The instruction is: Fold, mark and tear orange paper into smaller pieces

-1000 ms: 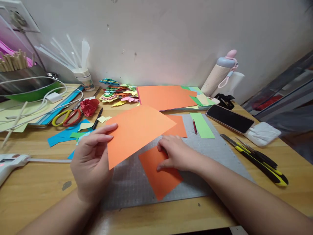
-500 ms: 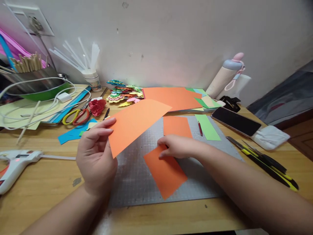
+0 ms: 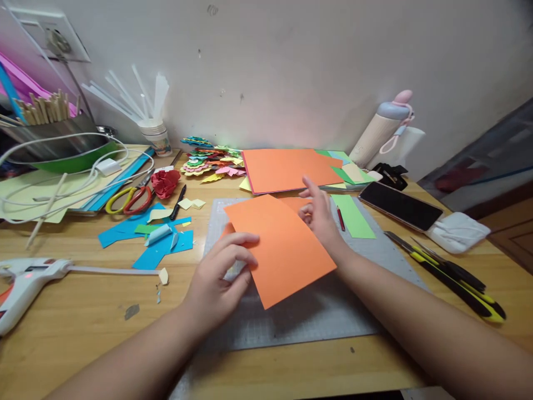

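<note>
My left hand pinches the left edge of an orange paper sheet and holds it low over the grey cutting mat. My right hand hovers just past the sheet's far right corner, fingers spread and holding nothing. The sheet hides most of the smaller orange pieces on the mat; only slivers show at its left and far edges. A bigger stack of orange sheets lies at the back of the mat.
A phone, yellow-black cutters and a bottle are at the right. A green strip and red pen lie on the mat. Scissors, blue scraps, a glue gun and a paper-flower pile sit at the left.
My left hand has brought the orange sheet right and down over the mat, covering the small orange piece. My right hand let go of that piece, lifted and opened.
</note>
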A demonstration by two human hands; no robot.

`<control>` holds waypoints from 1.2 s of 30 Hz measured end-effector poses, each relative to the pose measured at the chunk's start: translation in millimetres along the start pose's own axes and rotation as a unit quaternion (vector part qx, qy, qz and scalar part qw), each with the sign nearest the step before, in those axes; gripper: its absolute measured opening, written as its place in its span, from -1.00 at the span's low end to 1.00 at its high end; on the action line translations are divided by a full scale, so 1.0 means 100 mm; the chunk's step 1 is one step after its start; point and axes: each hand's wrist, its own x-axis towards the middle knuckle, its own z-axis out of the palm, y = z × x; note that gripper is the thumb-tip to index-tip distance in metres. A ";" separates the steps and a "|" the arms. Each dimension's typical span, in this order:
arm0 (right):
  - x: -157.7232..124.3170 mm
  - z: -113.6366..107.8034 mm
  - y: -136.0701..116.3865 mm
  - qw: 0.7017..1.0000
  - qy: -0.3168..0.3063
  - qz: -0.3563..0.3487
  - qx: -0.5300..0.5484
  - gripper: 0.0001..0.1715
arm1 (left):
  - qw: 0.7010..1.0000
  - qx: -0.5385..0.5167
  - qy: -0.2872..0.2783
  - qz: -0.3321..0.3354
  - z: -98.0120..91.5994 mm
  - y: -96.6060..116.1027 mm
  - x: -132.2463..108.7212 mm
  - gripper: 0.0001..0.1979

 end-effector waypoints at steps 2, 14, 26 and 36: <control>-0.29 -0.10 0.08 0.999 0.045 -0.016 0.019 -0.18 | 0.999 0.002 -0.045 -0.004 0.02 0.01 -0.01 -0.77; -0.77 -0.37 -0.10 0.979 -0.167 -0.090 0.080 -0.76 | 0.944 0.154 -0.252 -0.148 0.10 -0.01 -0.07 -0.94; -0.51 -0.07 -0.31 0.983 0.052 -0.144 -0.104 -0.59 | 0.944 0.109 -0.175 -0.258 0.16 -0.10 0.06 -0.77; -0.66 0.04 -0.38 0.958 -0.149 -0.226 -0.099 -0.59 | 0.941 0.174 -0.128 -0.260 0.17 -0.16 0.09 -0.87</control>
